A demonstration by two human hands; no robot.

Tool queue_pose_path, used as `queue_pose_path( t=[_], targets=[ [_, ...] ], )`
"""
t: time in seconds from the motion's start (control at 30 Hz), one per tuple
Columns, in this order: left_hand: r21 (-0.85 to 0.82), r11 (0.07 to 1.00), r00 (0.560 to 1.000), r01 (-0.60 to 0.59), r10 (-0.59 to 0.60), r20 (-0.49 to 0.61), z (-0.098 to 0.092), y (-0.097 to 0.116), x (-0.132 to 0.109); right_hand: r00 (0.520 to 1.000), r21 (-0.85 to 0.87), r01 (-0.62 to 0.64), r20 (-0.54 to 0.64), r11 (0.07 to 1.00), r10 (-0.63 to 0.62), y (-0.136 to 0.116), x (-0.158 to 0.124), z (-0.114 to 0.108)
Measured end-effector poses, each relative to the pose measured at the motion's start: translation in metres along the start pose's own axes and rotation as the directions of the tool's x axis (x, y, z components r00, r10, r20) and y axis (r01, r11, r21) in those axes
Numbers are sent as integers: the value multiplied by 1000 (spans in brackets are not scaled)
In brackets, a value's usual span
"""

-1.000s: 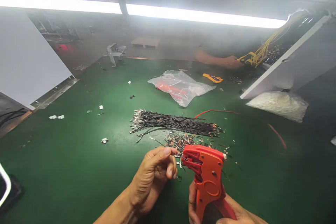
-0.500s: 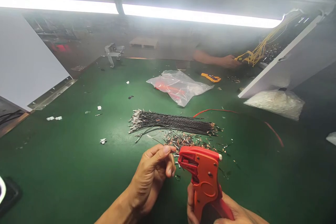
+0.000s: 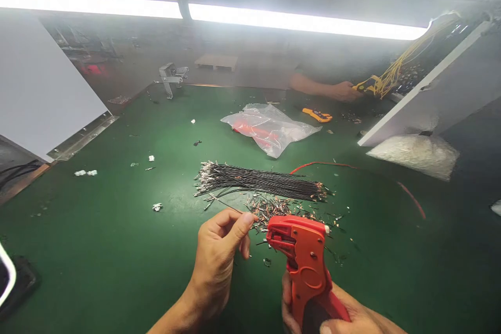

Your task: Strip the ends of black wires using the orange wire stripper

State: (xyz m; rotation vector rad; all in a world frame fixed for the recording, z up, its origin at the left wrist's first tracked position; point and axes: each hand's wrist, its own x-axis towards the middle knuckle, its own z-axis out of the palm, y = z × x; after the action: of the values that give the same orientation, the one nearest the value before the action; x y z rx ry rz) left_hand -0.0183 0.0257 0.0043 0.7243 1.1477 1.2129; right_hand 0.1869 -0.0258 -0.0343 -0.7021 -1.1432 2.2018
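My left hand [image 3: 221, 250] pinches a thin black wire [image 3: 226, 203] between thumb and forefinger, with the wire's far end sticking out up and left. Red-orange wire strippers [image 3: 301, 255] are in my right hand [image 3: 344, 318], fingers wrapped round the handles. The stripper's jaws face left, a short gap away from my left fingertips. Behind them lies a heap of short wire offcuts [image 3: 274, 206], black and copper coloured. Beyond the heap rests a bundle of black wires [image 3: 258, 180], silvery terminals at the left ends and copper at the right.
A clear plastic bag [image 3: 270, 128] holds something red. Farther back are a yellow tool [image 3: 317, 115] and another person's hand [image 3: 344, 91] by yellow wires [image 3: 387, 75]. A filled white bag [image 3: 417, 154] sits at right. White panels [image 3: 50, 88] flank the green table [image 3: 97, 235].
My left hand has drawn left, away from the stripper's jaws, with the wire in its fingers. The strippers have stayed nearly in place; the view has shifted slightly.
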Motion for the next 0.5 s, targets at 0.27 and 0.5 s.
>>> queue_pose_path(
  t=[0.27,0.5],
  targets=[
    [52,997,999,-50,49,24,1,-7,4,1000,-3,-8,7,1000,8,6,-3,-4],
    [70,997,999,-38,37,21,4,-9,3,999,-29,-45,-1,999,45,0,-3,-3]
  ],
)
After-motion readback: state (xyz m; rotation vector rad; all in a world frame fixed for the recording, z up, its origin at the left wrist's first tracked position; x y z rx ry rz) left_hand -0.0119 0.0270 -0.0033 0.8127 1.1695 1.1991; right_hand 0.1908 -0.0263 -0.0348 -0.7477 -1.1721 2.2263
